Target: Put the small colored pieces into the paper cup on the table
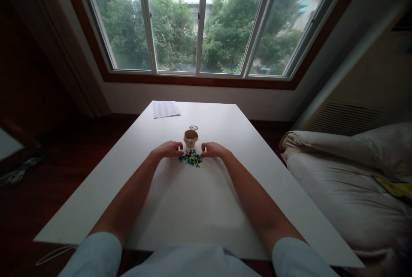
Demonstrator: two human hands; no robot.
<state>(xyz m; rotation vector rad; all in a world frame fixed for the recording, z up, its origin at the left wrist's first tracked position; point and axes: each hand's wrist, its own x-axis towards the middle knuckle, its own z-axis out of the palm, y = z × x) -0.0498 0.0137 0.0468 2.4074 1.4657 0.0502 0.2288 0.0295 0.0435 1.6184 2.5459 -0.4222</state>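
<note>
A small heap of tiny coloured pieces (192, 158), mostly blue and green with some dark, red and yellow ones, lies on the white table (193, 208). Just behind it stands a tan paper cup (191, 140), upright, its mouth facing up. My left hand (168, 149) rests by the left edge of the heap, fingers bent and the thumb apart from them. On the opposite side my right hand (212, 149) mirrors it, also with curved fingers and a gap to the thumb. Nothing shows in either hand. The cup's inside bottom is hidden.
A clear round lid-like thing (193, 127) lies behind the cup. Printed papers (166, 109) lie at the table's far left corner. To the right is a padded pale couch or bedding (347, 182). Beyond the table is a window (199, 24); cables (19, 174) lie at left.
</note>
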